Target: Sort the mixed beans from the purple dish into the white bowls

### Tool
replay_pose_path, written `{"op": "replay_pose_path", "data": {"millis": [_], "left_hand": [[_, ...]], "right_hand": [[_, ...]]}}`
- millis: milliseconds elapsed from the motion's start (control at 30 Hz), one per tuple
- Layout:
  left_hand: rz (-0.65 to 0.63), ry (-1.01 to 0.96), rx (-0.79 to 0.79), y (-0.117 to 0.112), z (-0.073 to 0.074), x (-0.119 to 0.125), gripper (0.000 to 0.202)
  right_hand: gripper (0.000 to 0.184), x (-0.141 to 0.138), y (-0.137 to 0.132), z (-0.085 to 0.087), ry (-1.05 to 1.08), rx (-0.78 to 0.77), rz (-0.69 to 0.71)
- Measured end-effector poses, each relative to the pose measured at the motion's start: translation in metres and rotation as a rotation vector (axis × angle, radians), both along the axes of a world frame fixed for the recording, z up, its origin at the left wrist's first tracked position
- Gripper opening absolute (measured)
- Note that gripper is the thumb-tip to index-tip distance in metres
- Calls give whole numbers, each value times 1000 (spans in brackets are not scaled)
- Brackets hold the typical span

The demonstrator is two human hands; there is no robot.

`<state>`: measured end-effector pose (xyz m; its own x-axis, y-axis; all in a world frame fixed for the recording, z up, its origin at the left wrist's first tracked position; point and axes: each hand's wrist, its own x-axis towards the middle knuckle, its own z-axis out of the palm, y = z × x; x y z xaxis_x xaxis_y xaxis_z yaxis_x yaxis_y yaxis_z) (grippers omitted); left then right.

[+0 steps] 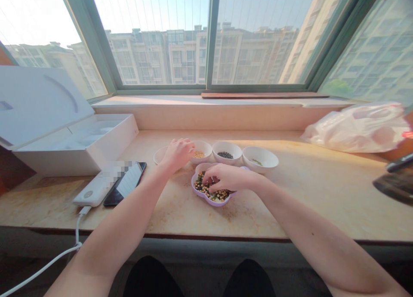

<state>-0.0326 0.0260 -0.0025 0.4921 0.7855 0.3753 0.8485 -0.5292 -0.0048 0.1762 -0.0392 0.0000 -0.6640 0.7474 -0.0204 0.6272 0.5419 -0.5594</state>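
Note:
My left hand point(177, 155) hangs with curled fingers between a white bowl point(159, 156) and a second white bowl of yellow beans point(199, 153). My right hand point(226, 178) reaches over a lilac flower-shaped dish point(209, 201) heaped with mixed yellow, green and dark beans point(213, 195), its fingertips down among them. Whether either hand holds a bean is too small to tell. Behind the dish stand a white bowl of black beans point(225, 154) and a white bowl with a little green matter point(260, 160).
The bowls stand on a pale stone sill point(300, 193) below a window point(206, 38). To the left are an open white box point(74, 137), a white power bank point(95, 186) with a cable point(77, 232), and a phone point(127, 184). A plastic bag point(356, 129) lies at the right.

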Motion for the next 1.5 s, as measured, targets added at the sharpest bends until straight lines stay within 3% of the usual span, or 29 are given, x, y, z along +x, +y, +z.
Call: {"op": "replay_pose_path", "data": {"millis": [800, 1000, 1167, 1267, 1500], "left_hand": [[-23, -55, -5, -2, -2, -1, 25], [-113, -257, -104, -8, -5, 6, 24], [-350, -428, -264, -18, -5, 16, 21], [-442, -460, -327, -21, -4, 17, 22], [-395, -510, -297, -18, -13, 22, 17]], "right_hand": [[16, 3, 5, -1, -48, -10, 19], [22, 10, 13, 0, 218, -44, -60], [26, 17, 23, -3, 450, -198, -307], [23, 18, 27, -6, 585, -287, -365], [20, 13, 27, -8, 685, -437, -393]]}}
